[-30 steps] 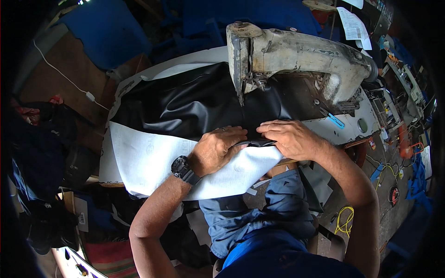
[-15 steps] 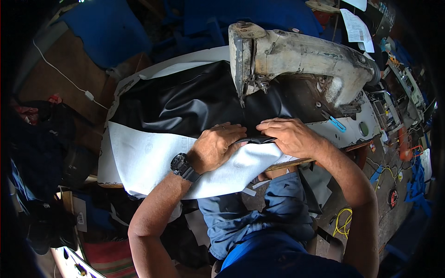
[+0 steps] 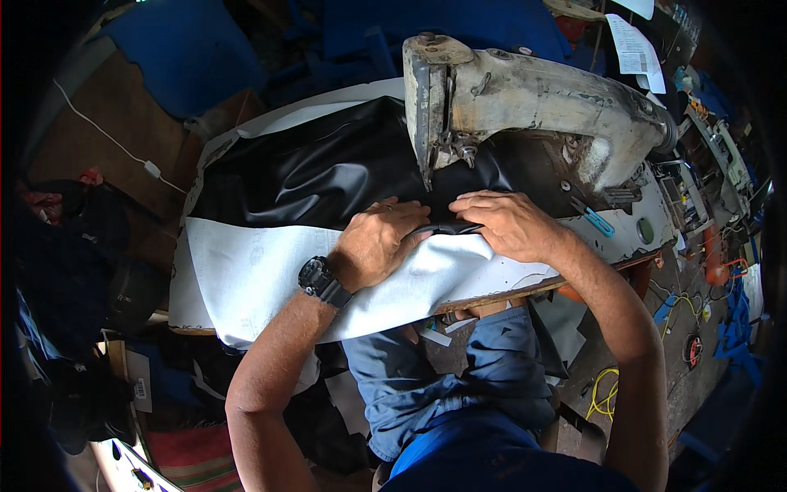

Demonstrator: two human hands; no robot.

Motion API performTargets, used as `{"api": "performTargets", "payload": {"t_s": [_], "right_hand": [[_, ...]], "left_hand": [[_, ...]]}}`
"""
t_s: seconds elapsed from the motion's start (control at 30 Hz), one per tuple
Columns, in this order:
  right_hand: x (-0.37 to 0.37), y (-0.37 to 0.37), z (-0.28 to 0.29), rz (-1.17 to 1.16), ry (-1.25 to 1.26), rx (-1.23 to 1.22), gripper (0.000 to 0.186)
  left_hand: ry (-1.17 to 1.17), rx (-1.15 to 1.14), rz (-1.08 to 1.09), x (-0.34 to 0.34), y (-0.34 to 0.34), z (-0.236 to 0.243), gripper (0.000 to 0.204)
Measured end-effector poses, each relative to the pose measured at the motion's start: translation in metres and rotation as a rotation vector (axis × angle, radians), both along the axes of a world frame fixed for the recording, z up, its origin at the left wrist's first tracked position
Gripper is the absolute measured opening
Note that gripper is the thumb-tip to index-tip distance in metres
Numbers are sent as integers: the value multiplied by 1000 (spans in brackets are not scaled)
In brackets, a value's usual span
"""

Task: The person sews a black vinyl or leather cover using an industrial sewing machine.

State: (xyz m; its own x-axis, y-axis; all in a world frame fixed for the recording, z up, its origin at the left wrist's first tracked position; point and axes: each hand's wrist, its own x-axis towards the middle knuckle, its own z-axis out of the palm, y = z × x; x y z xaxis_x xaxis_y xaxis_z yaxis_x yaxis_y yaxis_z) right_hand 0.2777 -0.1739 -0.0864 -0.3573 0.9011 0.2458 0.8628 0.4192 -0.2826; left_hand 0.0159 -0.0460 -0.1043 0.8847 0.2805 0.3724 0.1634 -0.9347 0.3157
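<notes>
Black vinyl sheet [image 3: 287,184] lies across the sewing table, with its white backing [image 3: 238,271] turned up along the near side and hanging over the edge. My left hand [image 3: 381,242], watch on the wrist, grips the black folded seam between thumb and fingers. My right hand [image 3: 512,230] holds the same fold just to the right, fingertips bent over the vinyl. Between them the fold runs roughly crosswise, a little nearer to me than the needle end of a worn, cream-coloured sewing machine [image 3: 533,98], which stands over the vinyl.
Light-blue thread snips [image 3: 597,221] and a small green round tin [image 3: 644,230] lie at the table's right. Blue material [image 3: 180,57] is piled behind. Machine parts [image 3: 705,148], an orange object [image 3: 715,261] and yellow cord [image 3: 602,394] are at the right; dark bags and cloth [image 3: 74,279] at the left.
Both hands have moved away from me with the folded seam, closer to the needle. The white backing's near edge has risen with them, showing more of the table edge.
</notes>
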Motion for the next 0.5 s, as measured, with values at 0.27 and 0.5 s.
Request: {"api": "performTargets", "payload": {"t_s": [0.27, 0.5], "right_hand": [[3, 16, -3, -12, 36, 2, 31], [8, 23, -10, -58, 58, 33, 33]], "left_hand": [[8, 22, 4, 6, 17, 1, 36], [-11, 65, 11, 12, 23, 2, 36]]}}
